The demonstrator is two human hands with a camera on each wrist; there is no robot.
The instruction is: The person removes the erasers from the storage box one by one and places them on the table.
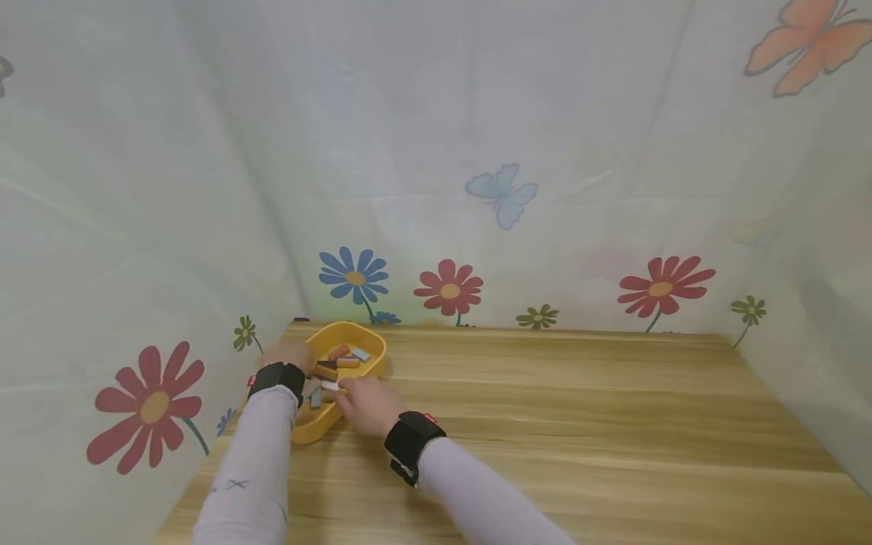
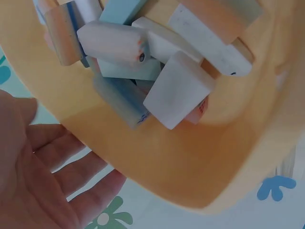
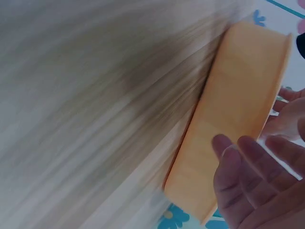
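Note:
A yellow plastic basin [image 1: 377, 369] with rounded corners holds several used-looking erasers [image 1: 348, 362] in white, grey and orange. In the left wrist view, a white eraser [image 2: 179, 89] lies on top of the heap, and some others have ink marks. My left hand [image 2: 57, 171] is at the basin's far left side, its fingers extended with the tips right at the outer wall. On the right side, my right hand [image 1: 371, 405] is beside the rim, fingers loosely bent. The right wrist view shows its fingertips [image 3: 221, 143] overlapping the basin's outer wall, with nothing between them.
The basin stands on a wood-grain table [image 1: 579, 424] near its back left corner. Pale curtains [image 1: 409, 136] printed with flowers and butterflies close in the back and both sides. Black bands [image 1: 412, 445] are strapped round both wrists.

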